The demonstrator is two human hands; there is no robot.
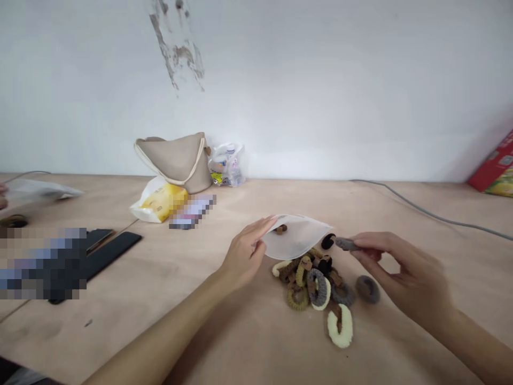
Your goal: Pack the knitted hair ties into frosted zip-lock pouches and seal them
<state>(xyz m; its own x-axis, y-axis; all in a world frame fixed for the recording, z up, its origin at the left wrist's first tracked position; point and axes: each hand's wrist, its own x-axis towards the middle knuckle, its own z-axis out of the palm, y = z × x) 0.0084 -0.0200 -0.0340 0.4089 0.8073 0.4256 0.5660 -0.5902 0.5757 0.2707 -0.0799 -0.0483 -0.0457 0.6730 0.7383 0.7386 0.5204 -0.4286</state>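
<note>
My left hand (245, 254) lies fingers-together on a translucent pouch (298, 240), propping its mouth open (clamped? can't tell); my right hand (404, 267) pinches a grey hair tie (345, 244) above the heap of hair ties (316, 289) below those fingertips.

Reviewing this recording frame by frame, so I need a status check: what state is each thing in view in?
Left hand, gripping the pouch's edge
Translucent pouch, mouth open
Brown hair tie, inside the pouch
Right hand, pinching a hair tie
Grey hair tie, held beside the pouch
Hair tie pile, loose on the table
Beige bag, slumped against the wall
Red box, leaning on the wall, partly out of view
</note>
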